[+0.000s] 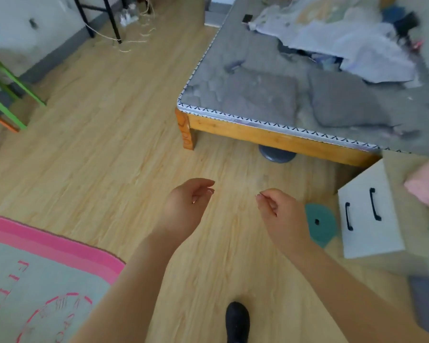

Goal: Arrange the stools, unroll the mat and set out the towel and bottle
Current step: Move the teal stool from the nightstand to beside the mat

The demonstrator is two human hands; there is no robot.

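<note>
A: What's at centre frame?

B: Two bare forearms reaching fwd over a light wood-plank floor (104, 134). Left hand (186, 208) just left of centre, right hand (281, 214) just right of it. Both hold nothing, fingers loosely curled, thumb and fingertips nearly meeting, apart from each other.

A: Where's the mat?

B: Lower left corner. Yoga mat (35, 280) lies flat on the floor, grey w/ a pink border and pink lettering, partly cut off by the frame edge. Left forearm crosses just beside its rounded corner.

A: Stools?

B: Left edge, mid-height: green stool (8, 95), only legs and rails visible, w/ an orange stool (0, 122) leg frame nested under it. Both blurry, well apart from the hands.

A: Towel, bottle?

B: Pink towel (426, 186), folded, at the right edge on top of a white drawer cabinet (369, 219) w/ two black handles. Just below the towel, a small white object at the frame edge; can't tell what it is.

A: Anything else?

B: Upper right: low wooden bed (270, 137) w/ grey mattress, crumpled clothes heaped at top. Dark round base (277, 154) peeks from under the bed frame. Teal disc (320, 224) on the floor btwn right hand and cabinet. Black shoe (237, 320) at bottom centre. Black metal legs and loose cord at upper left.
</note>
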